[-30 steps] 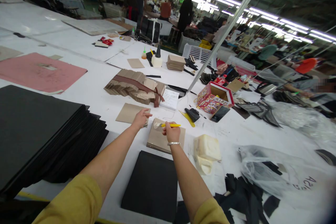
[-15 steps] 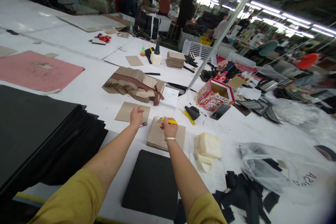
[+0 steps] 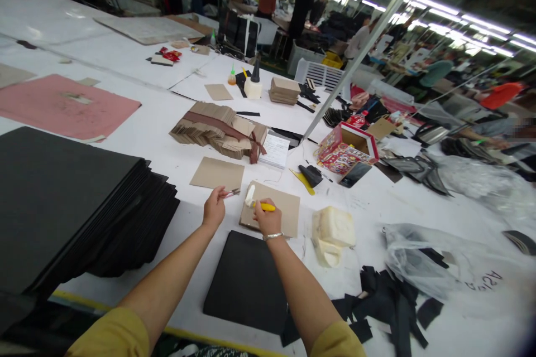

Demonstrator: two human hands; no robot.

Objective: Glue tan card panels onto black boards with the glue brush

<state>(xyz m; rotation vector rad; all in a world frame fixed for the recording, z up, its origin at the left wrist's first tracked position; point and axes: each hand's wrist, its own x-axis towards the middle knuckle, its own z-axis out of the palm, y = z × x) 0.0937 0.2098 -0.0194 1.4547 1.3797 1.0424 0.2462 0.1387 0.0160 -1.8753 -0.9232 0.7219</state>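
Note:
My right hand (image 3: 268, 217) grips a brush by its yellow handle (image 3: 266, 207). The bristles touch the left part of the top board on a stack of grey-brown cardboard (image 3: 285, 209), where a white, glue-like streak (image 3: 250, 194) shows. My left hand (image 3: 214, 209) is closed on what looks like small thread snips (image 3: 232, 193), their metal tips pointing right. Just beyond it lies a single cardboard sheet (image 3: 218, 173). Nearer to me sits a flat black panel stack (image 3: 247, 284), partly covered by my right forearm.
A big pile of black sheets (image 3: 62, 195) stands at left. To the right are a cut-open whitish plastic jug (image 3: 335, 227), black scraps (image 3: 389, 301) and a clear plastic bag (image 3: 422, 256). Tied cardboard pieces (image 3: 218, 128), a red patterned box (image 3: 343, 150) and a slanted metal pole (image 3: 364, 50) stand farther back.
My left hand has drawn back from the single sheet, and the snips show more fully. My right hand has brought the brush toward me, and a white streak now shows on the board.

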